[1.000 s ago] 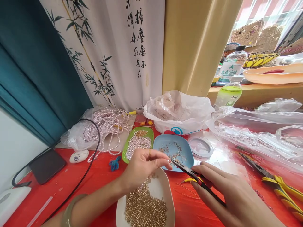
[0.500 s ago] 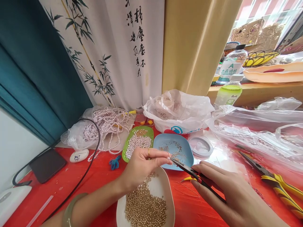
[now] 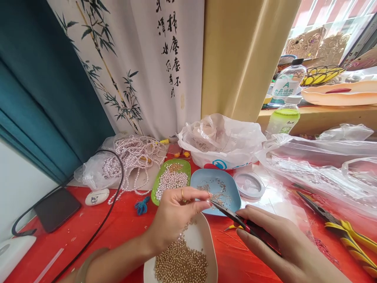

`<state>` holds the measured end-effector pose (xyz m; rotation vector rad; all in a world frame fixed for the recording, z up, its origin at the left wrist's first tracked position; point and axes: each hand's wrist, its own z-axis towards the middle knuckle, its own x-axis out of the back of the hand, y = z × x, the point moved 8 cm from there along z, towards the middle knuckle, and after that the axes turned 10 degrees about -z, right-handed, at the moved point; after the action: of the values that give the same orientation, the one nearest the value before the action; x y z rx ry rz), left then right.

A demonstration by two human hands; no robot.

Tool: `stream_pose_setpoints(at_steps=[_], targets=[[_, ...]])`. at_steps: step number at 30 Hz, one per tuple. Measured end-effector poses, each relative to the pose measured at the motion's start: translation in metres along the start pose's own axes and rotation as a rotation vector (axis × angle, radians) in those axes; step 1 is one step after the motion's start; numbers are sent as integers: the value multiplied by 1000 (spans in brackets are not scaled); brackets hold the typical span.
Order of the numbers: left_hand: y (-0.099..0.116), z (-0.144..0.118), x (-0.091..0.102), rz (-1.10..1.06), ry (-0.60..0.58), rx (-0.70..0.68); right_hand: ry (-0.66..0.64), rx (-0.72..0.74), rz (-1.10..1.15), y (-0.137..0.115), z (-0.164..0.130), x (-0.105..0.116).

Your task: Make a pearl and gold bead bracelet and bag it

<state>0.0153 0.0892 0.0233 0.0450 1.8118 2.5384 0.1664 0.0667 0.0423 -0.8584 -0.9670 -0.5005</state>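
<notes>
My left hand is closed in a pinch, thumb and forefinger on a tiny pearl bead that their tips mostly hide. Wrapped around black-handled needle-nose pliers, my right hand points the jaws at those fingertips; they meet at the bead. Underneath my left hand lies a white tray of gold beads. A few pale beads show below that palm; whether they hang from it I cannot tell. Just behind the fingertips is a blue tray with metal pins and small findings.
A green tray of pearl and gold beads stands behind my left hand. Pearl strands spill at the back left. Yellow-handled pliers lie at right, near plastic bags. A black cable crosses the left side.
The view has shifted slightly. Both hands keep their hold, and the pliers' tips stay at the left fingertips with a small change of angle.
</notes>
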Motion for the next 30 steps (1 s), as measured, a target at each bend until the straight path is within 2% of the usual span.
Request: stream_pose_setpoints(at_steps=[5, 11, 20, 30], targets=[[-2, 2, 3, -59, 17, 41, -15, -22, 10, 5, 2, 0], [-6, 3, 0, -88, -22, 81, -30, -27, 35, 9, 1, -4], [-19, 0, -2, -127, -40, 332, -42, -69, 71, 12, -1, -3], [-19, 2, -4, -143, -71, 330, -69, -59, 91, 12, 2, -6]])
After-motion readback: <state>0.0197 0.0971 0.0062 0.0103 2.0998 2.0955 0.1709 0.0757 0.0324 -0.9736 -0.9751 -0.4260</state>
